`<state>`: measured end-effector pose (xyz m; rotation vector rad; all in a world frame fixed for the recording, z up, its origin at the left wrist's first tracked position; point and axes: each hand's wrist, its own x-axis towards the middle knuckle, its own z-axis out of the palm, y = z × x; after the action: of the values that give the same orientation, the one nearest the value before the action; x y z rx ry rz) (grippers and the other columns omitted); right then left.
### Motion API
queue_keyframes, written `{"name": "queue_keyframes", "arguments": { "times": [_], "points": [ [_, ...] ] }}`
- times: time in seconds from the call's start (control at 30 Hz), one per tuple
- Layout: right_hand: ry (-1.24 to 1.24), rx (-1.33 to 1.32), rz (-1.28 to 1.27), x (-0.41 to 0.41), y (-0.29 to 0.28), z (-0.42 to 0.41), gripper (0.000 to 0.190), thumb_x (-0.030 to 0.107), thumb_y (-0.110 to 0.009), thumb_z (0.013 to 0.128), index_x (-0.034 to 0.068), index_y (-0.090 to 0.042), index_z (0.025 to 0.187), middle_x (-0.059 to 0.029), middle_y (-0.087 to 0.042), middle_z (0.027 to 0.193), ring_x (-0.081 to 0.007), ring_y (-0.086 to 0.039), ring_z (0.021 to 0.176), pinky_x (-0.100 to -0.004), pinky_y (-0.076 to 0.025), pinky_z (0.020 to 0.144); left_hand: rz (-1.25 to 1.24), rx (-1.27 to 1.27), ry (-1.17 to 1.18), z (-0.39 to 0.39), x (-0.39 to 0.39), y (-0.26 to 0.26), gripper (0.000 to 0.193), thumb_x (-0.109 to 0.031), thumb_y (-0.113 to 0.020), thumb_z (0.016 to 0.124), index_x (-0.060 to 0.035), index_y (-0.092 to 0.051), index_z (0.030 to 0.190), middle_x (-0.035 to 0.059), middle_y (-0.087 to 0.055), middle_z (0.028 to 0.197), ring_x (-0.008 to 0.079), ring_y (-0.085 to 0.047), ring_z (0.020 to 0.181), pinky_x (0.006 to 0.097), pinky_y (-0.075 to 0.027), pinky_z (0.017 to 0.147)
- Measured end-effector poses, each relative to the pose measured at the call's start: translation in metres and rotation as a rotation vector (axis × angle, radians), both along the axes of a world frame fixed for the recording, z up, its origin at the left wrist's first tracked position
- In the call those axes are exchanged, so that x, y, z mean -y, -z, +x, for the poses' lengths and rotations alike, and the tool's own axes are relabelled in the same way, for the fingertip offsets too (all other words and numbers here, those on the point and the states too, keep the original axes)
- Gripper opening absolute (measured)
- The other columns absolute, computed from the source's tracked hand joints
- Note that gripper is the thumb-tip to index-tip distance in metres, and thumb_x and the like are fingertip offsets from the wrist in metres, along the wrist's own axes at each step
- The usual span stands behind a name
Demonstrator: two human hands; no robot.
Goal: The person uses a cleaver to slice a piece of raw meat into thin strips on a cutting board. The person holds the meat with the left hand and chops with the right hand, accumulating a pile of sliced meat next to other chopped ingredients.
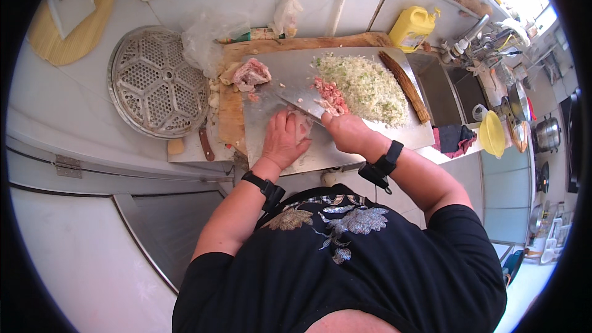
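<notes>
My left hand [284, 138] presses a pale piece of raw meat [303, 126] down on a metal cutting board [259, 122]. In my right hand [348, 133] is the handle of a kitchen knife [300, 107], whose blade lies slantwise along the far side of that piece. Beyond the blade sits a small heap of chopped pink meat [332, 95]. It touches a large mound of finely chopped whitish-green vegetable [365, 88]. A larger chunk of raw meat [251, 73] rests near the board's far left corner.
A round perforated steamer plate [159, 82] stands left, with a brown-handled knife [206, 144] near it. A dark ridged stick [404, 87] lies on the board's right side. Behind are a plastic bag [208, 41] and a yellow jug [413, 30]. A sink [432, 81] adjoins on the right.
</notes>
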<state>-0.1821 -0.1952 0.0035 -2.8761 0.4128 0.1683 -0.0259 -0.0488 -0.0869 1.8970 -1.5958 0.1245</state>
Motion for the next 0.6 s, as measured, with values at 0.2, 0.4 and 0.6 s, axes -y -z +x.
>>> {"name": "queue_keyframes", "arguments": {
  "times": [0.2, 0.4, 0.6],
  "points": [
    [0.115, 0.051, 0.058, -0.001, 0.012, -0.009, 0.023, -0.001, -0.055, 0.077, 0.001, -0.049, 0.099, -0.0206, -0.067, 0.075, -0.0414, -0.067, 0.072, -0.0494, -0.053, 0.063, 0.006, -0.023, 0.078, 0.001, 0.007, -0.005, 0.064, -0.022, -0.075, 0.071, -0.002, -0.054, 0.129, 0.0207, -0.052, 0.132, 0.0409, -0.049, 0.12, 0.047, -0.042, 0.103],
    [0.174, 0.084, 0.102, 0.003, 0.014, -0.017, 0.023, -0.001, -0.055, 0.077, 0.002, -0.049, 0.099, -0.0205, -0.066, 0.076, -0.0412, -0.067, 0.072, -0.0502, -0.051, 0.062, 0.009, -0.011, -0.038, -0.019, 0.011, -0.004, 0.06, -0.019, -0.073, 0.071, 0.0, -0.055, 0.125, 0.0202, -0.053, 0.129, 0.0411, -0.05, 0.117, 0.0471, -0.043, 0.101],
    [0.096, 0.145, 0.02, 0.017, -0.007, -0.029, 0.026, 0.0, -0.057, 0.076, 0.003, -0.048, 0.1, -0.0171, -0.064, 0.078, -0.0366, -0.066, 0.065, -0.0453, -0.051, 0.055, 0.01, -0.023, -0.034, -0.015, 0.018, -0.007, 0.05, -0.017, -0.071, 0.073, -0.0003, -0.058, 0.119, 0.019, -0.054, 0.125, 0.0402, -0.05, 0.118, 0.0469, -0.043, 0.101]
  ]
}}
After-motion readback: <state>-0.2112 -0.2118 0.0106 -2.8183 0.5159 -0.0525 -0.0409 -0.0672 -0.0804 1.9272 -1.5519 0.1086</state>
